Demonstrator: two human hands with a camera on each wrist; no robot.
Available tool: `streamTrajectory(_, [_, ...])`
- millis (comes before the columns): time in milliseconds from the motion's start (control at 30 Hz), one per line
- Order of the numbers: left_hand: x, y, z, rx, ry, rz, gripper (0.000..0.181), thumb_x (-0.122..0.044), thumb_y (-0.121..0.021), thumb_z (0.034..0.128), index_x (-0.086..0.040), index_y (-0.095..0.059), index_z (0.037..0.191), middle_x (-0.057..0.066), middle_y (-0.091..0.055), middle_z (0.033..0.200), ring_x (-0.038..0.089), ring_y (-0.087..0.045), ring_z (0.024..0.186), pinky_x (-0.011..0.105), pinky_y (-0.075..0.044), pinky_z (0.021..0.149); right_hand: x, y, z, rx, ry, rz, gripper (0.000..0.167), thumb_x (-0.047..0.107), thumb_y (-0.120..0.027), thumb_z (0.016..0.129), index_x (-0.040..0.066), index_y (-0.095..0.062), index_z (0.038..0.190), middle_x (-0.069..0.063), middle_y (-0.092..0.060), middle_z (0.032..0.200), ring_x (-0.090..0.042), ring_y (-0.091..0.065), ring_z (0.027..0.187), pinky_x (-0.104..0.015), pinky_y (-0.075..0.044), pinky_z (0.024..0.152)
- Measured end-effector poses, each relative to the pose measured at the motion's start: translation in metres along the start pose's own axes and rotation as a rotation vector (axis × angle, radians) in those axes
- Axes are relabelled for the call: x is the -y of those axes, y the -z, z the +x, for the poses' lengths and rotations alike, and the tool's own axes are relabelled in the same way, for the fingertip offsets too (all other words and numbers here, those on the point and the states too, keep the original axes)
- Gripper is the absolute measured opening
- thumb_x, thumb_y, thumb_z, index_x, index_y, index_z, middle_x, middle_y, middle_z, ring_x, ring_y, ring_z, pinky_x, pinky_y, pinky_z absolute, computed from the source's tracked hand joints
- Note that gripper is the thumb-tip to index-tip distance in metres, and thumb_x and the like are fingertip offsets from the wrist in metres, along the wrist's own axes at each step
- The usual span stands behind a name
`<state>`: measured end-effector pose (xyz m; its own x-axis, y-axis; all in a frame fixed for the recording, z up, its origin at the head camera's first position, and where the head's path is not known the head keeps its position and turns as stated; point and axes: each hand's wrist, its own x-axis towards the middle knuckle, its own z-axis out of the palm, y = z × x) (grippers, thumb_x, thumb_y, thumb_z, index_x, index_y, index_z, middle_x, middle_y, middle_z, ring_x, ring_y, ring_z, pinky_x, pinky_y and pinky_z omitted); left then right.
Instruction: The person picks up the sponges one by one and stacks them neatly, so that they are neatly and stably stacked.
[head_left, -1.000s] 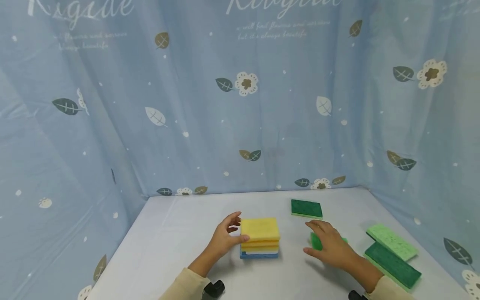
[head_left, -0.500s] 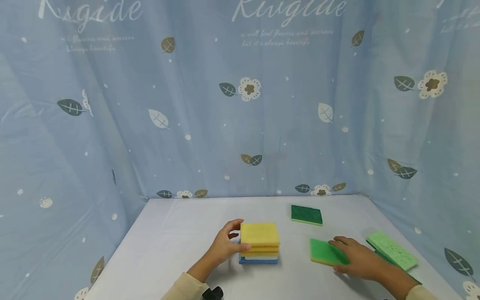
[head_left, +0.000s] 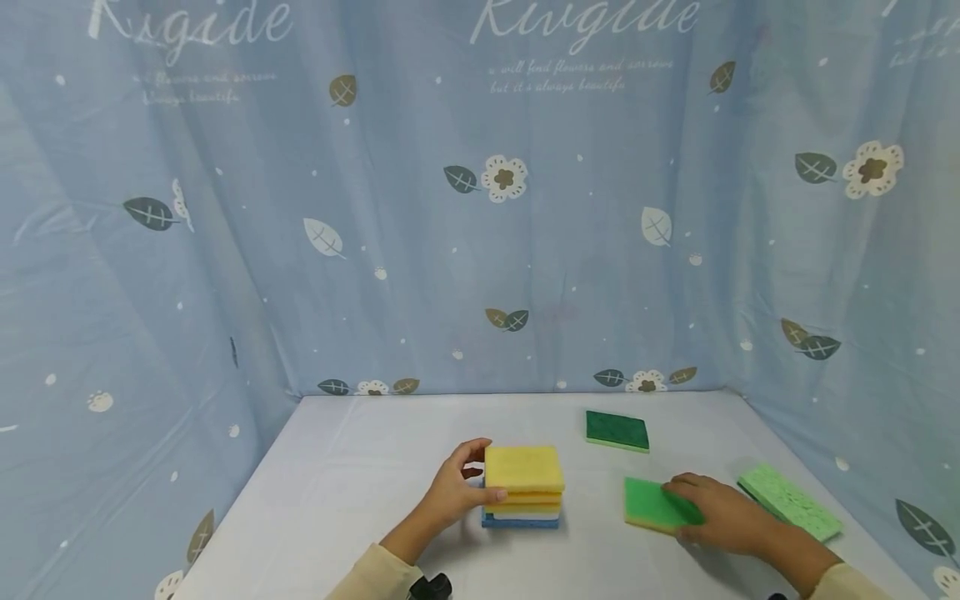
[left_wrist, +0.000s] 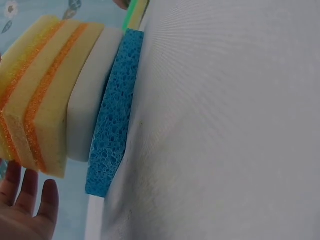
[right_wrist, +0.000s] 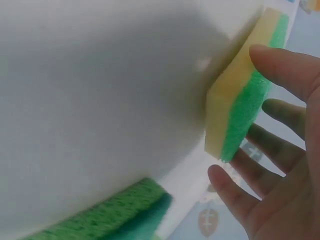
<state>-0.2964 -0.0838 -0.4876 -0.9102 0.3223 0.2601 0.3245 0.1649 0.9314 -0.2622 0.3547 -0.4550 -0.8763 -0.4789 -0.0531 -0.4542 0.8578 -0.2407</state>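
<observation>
Right hand (head_left: 716, 510) moved rightward; blue sponge (left_wrist: 115, 115) shows pores only from left wrist.

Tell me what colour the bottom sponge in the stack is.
The bottom sponge is blue; it shows best in the left wrist view.

Pale-blue fabric curtain (head_left: 405, 283) w/ vert. folds hangs behind & on both sides of flat white table (head_left: 360, 467). Print: white cursive lettering (head_left: 577, 27) up top, white flowers w/ brown ctrs (head_left: 504, 178), grey-green leaves (head_left: 151, 213), small white paw prints (head_left: 100, 401). Dark-green rect. sponge (head_left: 617, 430), paler lower edge, lies flat nr back, R of ctr. Light-green pitted rect. sponge (head_left: 790, 502) far R, dark green along its edge.
</observation>
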Motion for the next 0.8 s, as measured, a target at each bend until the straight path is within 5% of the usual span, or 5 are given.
streamTrajectory(433, [0.004,-0.006,0.003,0.011,-0.015,0.003,0.077,-0.028,-0.087,0.0729,-0.014,-0.050,0.139,0.003,-0.054,0.124,0.022,-0.051,0.112,0.042,-0.045,0.097,0.030,0.029,-0.004,-0.141,0.137,-0.040,0.064,0.051,-0.067,0.088,0.010,-0.056,0.136,-0.010,-0.051,0.134,-0.035,-0.051,0.120,-0.051,-0.048,0.087])
streamTrajectory(800, [0.002,0.001,0.004,-0.009,-0.022,-0.051,0.080,-0.013,-0.085,0.0743,-0.004,-0.044,0.143,0.015,-0.054,0.124,0.032,-0.049,0.116,0.054,-0.038,0.102,0.054,0.037,0.014,-0.306,0.240,-0.100,0.057,0.052,-0.059,0.093,0.015,-0.056,0.136,-0.001,-0.050,0.133,-0.024,-0.050,0.120,-0.048,-0.048,0.089])
